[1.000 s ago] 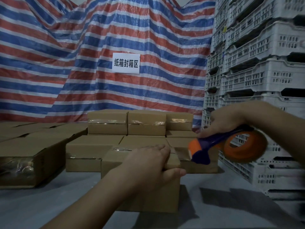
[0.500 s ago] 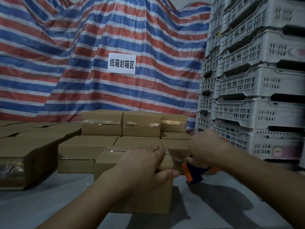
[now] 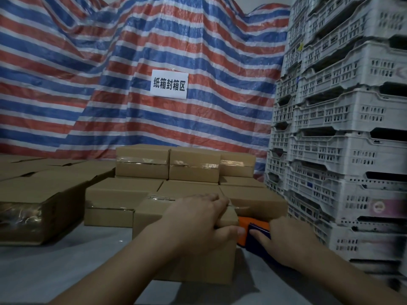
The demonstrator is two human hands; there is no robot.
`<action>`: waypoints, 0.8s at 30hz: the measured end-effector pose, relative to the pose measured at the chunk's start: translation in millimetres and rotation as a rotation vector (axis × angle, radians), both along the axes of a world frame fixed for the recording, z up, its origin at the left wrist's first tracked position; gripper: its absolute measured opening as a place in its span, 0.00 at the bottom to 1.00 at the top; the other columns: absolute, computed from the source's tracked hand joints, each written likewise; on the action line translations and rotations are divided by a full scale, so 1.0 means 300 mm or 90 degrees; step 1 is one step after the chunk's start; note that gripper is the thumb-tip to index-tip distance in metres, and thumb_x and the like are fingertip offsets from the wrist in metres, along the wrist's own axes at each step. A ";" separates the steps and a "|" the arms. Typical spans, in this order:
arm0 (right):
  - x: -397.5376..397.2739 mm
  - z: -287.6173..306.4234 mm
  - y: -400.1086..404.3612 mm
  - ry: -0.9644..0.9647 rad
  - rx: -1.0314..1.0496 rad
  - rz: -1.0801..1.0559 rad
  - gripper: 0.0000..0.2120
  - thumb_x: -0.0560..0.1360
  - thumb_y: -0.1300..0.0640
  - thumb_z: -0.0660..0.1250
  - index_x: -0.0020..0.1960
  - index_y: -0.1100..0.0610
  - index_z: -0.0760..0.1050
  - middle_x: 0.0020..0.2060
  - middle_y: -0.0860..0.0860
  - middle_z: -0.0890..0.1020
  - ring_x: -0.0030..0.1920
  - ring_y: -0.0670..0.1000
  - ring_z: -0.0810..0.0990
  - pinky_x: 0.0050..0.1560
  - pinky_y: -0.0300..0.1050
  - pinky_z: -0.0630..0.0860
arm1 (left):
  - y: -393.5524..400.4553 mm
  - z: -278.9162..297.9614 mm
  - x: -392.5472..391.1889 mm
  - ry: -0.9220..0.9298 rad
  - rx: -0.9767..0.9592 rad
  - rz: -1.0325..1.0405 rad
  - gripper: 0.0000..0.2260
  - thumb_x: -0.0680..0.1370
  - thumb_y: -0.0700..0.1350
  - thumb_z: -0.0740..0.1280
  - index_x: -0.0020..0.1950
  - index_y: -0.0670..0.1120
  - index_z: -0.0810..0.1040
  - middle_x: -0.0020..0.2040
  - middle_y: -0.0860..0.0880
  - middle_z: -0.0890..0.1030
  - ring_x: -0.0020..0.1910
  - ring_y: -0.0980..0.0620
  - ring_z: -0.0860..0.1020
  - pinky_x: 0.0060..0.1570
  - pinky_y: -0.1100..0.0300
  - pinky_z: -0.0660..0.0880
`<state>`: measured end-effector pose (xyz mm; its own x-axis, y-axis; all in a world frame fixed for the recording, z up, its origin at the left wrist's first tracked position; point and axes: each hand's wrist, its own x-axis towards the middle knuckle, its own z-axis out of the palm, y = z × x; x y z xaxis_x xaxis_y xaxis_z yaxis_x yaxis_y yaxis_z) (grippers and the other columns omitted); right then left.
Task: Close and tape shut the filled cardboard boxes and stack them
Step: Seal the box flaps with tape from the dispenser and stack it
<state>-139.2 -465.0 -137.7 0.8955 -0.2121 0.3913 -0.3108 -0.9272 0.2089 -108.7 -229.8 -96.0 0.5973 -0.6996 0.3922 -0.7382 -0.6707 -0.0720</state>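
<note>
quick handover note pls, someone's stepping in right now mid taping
Left hand: flat on top of the near box, thumb over its front edge, holding it down.
Right hand: grips the tape dispenser against the box's right side.
Done: tape runs off the lid's right end; sealed boxes stacked behind.
Left: finish the strip, cut it, stack this box.
</note>
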 end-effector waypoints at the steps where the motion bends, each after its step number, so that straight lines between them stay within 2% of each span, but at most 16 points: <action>1: 0.001 0.001 -0.001 -0.002 -0.007 0.004 0.29 0.77 0.27 0.49 0.35 0.49 0.67 0.31 0.45 0.72 0.30 0.45 0.69 0.28 0.43 0.63 | 0.000 0.000 -0.001 0.001 -0.002 -0.003 0.36 0.75 0.73 0.52 0.78 0.56 0.57 0.76 0.52 0.65 0.72 0.51 0.67 0.65 0.52 0.68; 4: 0.000 0.046 0.006 -0.029 -0.001 0.001 0.31 0.79 0.29 0.45 0.37 0.51 0.72 0.30 0.46 0.72 0.31 0.46 0.72 0.31 0.44 0.66 | 0.003 -0.001 -0.002 0.005 -0.004 -0.015 0.34 0.76 0.72 0.52 0.78 0.58 0.58 0.75 0.53 0.66 0.71 0.51 0.68 0.63 0.53 0.69; 5: 0.003 0.075 0.007 -0.056 -0.005 0.026 0.29 0.82 0.33 0.45 0.41 0.53 0.73 0.31 0.46 0.71 0.33 0.48 0.74 0.31 0.44 0.67 | 0.003 0.000 -0.002 0.009 -0.005 -0.018 0.34 0.76 0.72 0.52 0.77 0.58 0.58 0.75 0.53 0.67 0.70 0.52 0.68 0.63 0.53 0.69; 7: 0.012 0.149 0.021 -0.113 0.041 0.093 0.19 0.84 0.43 0.45 0.48 0.51 0.69 0.33 0.46 0.69 0.38 0.53 0.75 0.33 0.46 0.67 | 0.003 0.000 -0.001 0.010 -0.005 -0.020 0.33 0.76 0.72 0.52 0.77 0.57 0.59 0.74 0.52 0.68 0.69 0.52 0.69 0.63 0.53 0.70; 8: 0.015 0.190 0.037 -0.143 0.139 0.136 0.17 0.84 0.46 0.45 0.46 0.50 0.68 0.34 0.47 0.71 0.40 0.54 0.75 0.35 0.47 0.68 | 0.003 -0.001 0.000 0.008 -0.005 -0.020 0.33 0.76 0.73 0.52 0.77 0.58 0.59 0.73 0.52 0.68 0.69 0.52 0.69 0.63 0.53 0.70; 10: 0.024 0.257 0.093 -0.190 0.401 0.254 0.17 0.84 0.46 0.48 0.46 0.50 0.71 0.41 0.46 0.76 0.45 0.50 0.76 0.40 0.47 0.68 | 0.004 -0.003 0.001 0.001 -0.008 -0.018 0.33 0.75 0.73 0.51 0.77 0.58 0.58 0.73 0.53 0.68 0.69 0.52 0.69 0.63 0.53 0.70; 12: 0.035 0.302 0.167 -0.193 0.585 0.326 0.16 0.83 0.41 0.49 0.54 0.44 0.73 0.52 0.41 0.77 0.50 0.41 0.74 0.44 0.42 0.66 | 0.004 -0.004 0.000 -0.005 -0.013 -0.020 0.33 0.75 0.73 0.51 0.76 0.58 0.59 0.73 0.53 0.69 0.69 0.52 0.70 0.63 0.53 0.70; 14: 0.051 0.305 0.236 -0.142 0.677 0.383 0.16 0.84 0.40 0.48 0.66 0.40 0.69 0.61 0.40 0.73 0.53 0.36 0.69 0.49 0.38 0.63 | 0.005 -0.004 -0.001 -0.009 -0.015 -0.022 0.33 0.76 0.73 0.51 0.76 0.57 0.60 0.72 0.53 0.70 0.68 0.52 0.70 0.63 0.53 0.71; 16: 0.065 0.270 0.289 -0.086 0.776 0.392 0.20 0.85 0.40 0.48 0.75 0.40 0.63 0.70 0.46 0.69 0.58 0.39 0.67 0.59 0.40 0.62 | 0.005 -0.003 -0.001 -0.005 -0.017 -0.029 0.33 0.76 0.73 0.51 0.76 0.57 0.61 0.71 0.53 0.71 0.66 0.54 0.72 0.61 0.53 0.73; 18: 0.075 0.205 0.317 -0.043 0.881 0.370 0.25 0.83 0.36 0.49 0.78 0.40 0.58 0.76 0.48 0.64 0.65 0.46 0.67 0.64 0.48 0.62 | 0.001 -0.004 -0.003 -0.003 -0.015 -0.030 0.33 0.75 0.73 0.52 0.75 0.56 0.63 0.68 0.54 0.73 0.62 0.55 0.73 0.60 0.54 0.74; 20: 0.077 0.142 0.318 -0.061 0.943 0.382 0.26 0.83 0.35 0.50 0.79 0.39 0.59 0.78 0.46 0.63 0.74 0.48 0.64 0.65 0.49 0.61 | -0.004 -0.005 -0.002 -0.023 -0.007 -0.019 0.35 0.74 0.73 0.52 0.73 0.54 0.65 0.68 0.53 0.73 0.62 0.54 0.74 0.61 0.53 0.73; 21: 0.075 0.124 0.312 -0.087 0.991 0.403 0.26 0.82 0.35 0.51 0.78 0.39 0.61 0.77 0.44 0.65 0.73 0.47 0.65 0.65 0.46 0.62 | -0.005 -0.006 0.000 -0.032 -0.001 -0.010 0.36 0.73 0.74 0.53 0.73 0.52 0.65 0.68 0.52 0.73 0.63 0.53 0.73 0.62 0.53 0.73; 22: 0.074 0.111 0.306 -0.103 1.047 0.425 0.26 0.81 0.35 0.52 0.78 0.40 0.63 0.73 0.41 0.69 0.69 0.43 0.70 0.63 0.42 0.65 | -0.006 -0.006 0.003 -0.036 0.005 -0.004 0.38 0.72 0.75 0.55 0.74 0.50 0.65 0.69 0.51 0.73 0.65 0.52 0.72 0.64 0.53 0.72; 24: 0.068 0.079 0.301 -0.144 1.125 0.456 0.22 0.81 0.36 0.54 0.73 0.40 0.68 0.61 0.36 0.76 0.53 0.34 0.78 0.48 0.35 0.74 | -0.004 -0.008 0.004 -0.038 0.013 -0.005 0.42 0.71 0.76 0.58 0.76 0.49 0.62 0.72 0.50 0.70 0.68 0.51 0.70 0.67 0.55 0.68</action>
